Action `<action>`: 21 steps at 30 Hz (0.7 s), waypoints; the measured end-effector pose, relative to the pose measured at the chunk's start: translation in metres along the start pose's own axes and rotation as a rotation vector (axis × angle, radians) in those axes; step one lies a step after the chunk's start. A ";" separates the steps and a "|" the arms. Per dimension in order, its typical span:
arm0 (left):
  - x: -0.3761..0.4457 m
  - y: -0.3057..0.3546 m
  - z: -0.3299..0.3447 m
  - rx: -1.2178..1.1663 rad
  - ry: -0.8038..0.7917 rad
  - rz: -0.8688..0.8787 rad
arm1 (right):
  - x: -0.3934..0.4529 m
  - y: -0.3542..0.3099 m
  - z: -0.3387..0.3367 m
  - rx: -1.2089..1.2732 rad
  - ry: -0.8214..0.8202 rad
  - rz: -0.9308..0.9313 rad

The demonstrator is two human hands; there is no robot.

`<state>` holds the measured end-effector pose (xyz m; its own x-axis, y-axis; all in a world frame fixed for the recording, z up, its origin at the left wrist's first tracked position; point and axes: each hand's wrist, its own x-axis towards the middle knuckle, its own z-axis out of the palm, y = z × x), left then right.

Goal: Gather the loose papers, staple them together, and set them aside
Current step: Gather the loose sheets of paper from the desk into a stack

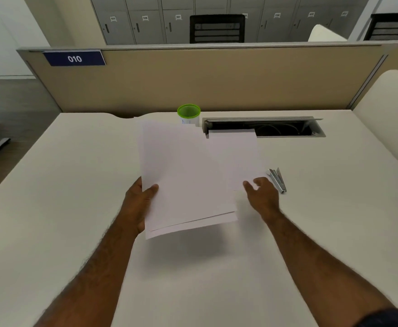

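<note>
Left hand fingers under papers

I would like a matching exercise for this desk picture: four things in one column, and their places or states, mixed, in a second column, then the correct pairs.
Things:
1. stack of papers
2. stapler
3. green-rimmed cup
4. single sheet

Places or states:
A. lying on the desk just right of the right hand
B. standing at the far edge, behind the papers
C. gripped by the left hand, lifted off the desk
D. flat on the desk, its far edge over the cable tray

Pairs: 1-C, 2-A, 3-B, 4-D
</note>
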<state>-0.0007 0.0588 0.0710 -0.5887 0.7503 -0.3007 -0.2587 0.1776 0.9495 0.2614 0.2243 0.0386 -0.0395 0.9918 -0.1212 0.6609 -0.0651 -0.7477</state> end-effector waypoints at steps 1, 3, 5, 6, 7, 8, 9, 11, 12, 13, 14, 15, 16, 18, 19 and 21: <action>0.002 0.002 -0.002 -0.016 0.000 0.003 | 0.010 0.004 -0.001 -0.047 0.030 -0.014; 0.008 0.004 -0.006 -0.038 0.003 0.009 | 0.029 0.007 -0.001 -0.149 0.086 -0.051; 0.014 0.006 -0.010 -0.051 0.007 0.014 | 0.045 0.004 -0.001 -0.250 0.108 -0.050; 0.018 0.006 -0.013 -0.052 0.014 0.013 | 0.052 0.002 0.001 -0.301 0.095 -0.015; 0.021 0.006 -0.015 -0.049 0.023 0.015 | 0.058 0.000 0.003 -0.356 0.075 0.023; 0.023 0.004 -0.018 -0.045 0.033 0.016 | 0.063 -0.001 0.005 -0.415 0.048 0.053; 0.026 0.004 -0.021 -0.042 0.040 0.019 | 0.067 -0.003 0.007 -0.466 0.027 0.072; 0.029 0.004 -0.027 -0.047 0.053 0.018 | 0.075 -0.005 0.012 -0.525 0.006 0.086; 0.030 0.004 -0.030 -0.046 0.059 0.018 | 0.079 -0.006 0.012 -0.557 0.004 0.081; 0.033 0.004 -0.033 -0.039 0.069 0.015 | 0.083 -0.008 0.014 -0.600 -0.009 0.075; 0.034 0.005 -0.036 -0.037 0.077 0.013 | 0.088 -0.010 0.014 -0.637 -0.025 0.075; 0.035 0.004 -0.038 -0.042 0.083 0.011 | 0.092 -0.012 0.015 -0.654 -0.041 0.089; 0.036 0.004 -0.040 -0.043 0.091 0.007 | 0.095 -0.014 0.014 -0.652 -0.061 0.122; 0.038 0.001 -0.042 -0.041 0.104 -0.002 | 0.100 -0.015 0.013 -0.623 -0.103 0.203; 0.038 0.000 -0.042 -0.043 0.104 -0.006 | 0.101 -0.016 0.012 -0.618 -0.119 0.223; 0.038 -0.003 -0.041 -0.049 0.093 -0.014 | 0.101 -0.016 0.012 -0.610 -0.134 0.235</action>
<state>-0.0533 0.0608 0.0535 -0.6528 0.6852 -0.3230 -0.3033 0.1544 0.9403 0.2382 0.3245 0.0303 0.0908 0.9342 -0.3449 0.9672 -0.1652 -0.1929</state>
